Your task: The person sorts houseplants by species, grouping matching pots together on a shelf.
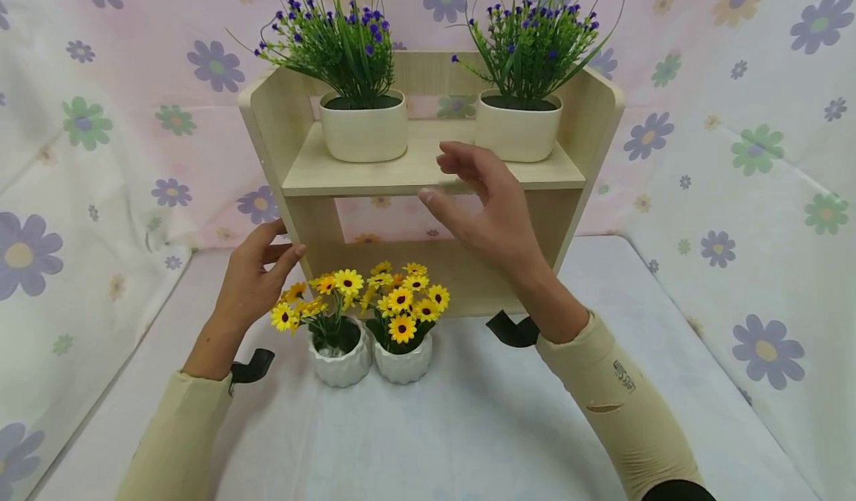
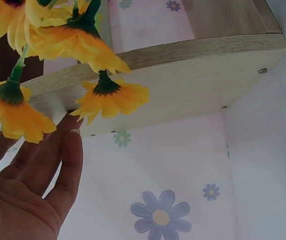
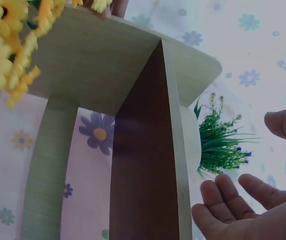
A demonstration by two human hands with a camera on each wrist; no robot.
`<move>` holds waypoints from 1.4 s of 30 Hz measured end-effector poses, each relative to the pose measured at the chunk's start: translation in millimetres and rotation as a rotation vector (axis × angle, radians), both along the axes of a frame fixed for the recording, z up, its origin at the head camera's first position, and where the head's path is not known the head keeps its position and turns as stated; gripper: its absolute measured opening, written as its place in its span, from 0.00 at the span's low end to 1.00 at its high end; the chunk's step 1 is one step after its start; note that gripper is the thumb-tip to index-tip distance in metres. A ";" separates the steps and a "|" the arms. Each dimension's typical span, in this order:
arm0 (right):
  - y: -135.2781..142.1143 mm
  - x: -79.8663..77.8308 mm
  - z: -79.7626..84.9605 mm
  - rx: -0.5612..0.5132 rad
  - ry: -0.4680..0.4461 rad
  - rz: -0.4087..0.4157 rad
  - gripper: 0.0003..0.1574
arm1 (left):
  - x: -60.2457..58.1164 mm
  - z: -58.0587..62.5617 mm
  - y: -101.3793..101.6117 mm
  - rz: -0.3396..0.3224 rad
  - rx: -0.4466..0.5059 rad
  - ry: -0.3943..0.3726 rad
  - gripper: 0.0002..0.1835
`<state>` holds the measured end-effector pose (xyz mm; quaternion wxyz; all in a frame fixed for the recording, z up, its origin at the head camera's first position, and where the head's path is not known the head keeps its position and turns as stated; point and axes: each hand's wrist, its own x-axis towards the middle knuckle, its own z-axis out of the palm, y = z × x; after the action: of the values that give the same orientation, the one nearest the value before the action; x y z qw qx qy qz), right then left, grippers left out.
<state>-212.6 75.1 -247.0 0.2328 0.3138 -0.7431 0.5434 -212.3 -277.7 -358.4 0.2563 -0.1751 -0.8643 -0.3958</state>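
A light wooden two-tier shelf (image 1: 428, 174) stands upright. Its upper board bears two cream planters, the left planter (image 1: 364, 133) and the right planter (image 1: 519, 131), each with purple flowers and grass. My left hand (image 1: 249, 282) is at the shelf's left side panel (image 2: 183, 90), fingers loosely extended and seemingly touching its outer face; yellow flowers partly cover the fingertips in the left wrist view. In front of the upper board, near the right planter, my right hand (image 1: 491, 211) hovers with thumb and fingers apart, holding nothing.
Two small white pots of yellow flowers, the left pot (image 1: 341, 363) and the right pot (image 1: 404, 361), stand side by side on the white tabletop (image 1: 428, 441) before the shelf's lower opening. Flower-printed cloth (image 1: 702, 152) surrounds the table at the back and sides.
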 end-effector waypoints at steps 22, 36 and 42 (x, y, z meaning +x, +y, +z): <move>19.5 33.2 -80.4 0.067 -0.090 -0.043 0.29 | -0.5 -2.9 -2.2 0.011 -0.011 -0.015 0.31; 23.5 45.4 -126.7 0.202 -0.236 -0.129 0.25 | -0.5 -0.3 -0.4 0.011 -0.009 -0.019 0.31; 24.0 47.5 -141.7 0.229 -0.297 -0.111 0.19 | 0.7 0.2 0.4 0.017 -0.017 -0.019 0.31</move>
<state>-165.1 99.1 -388.6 0.1129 0.2132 -0.8422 0.4822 -211.6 -277.2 -358.2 0.2499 -0.1661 -0.8714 -0.3882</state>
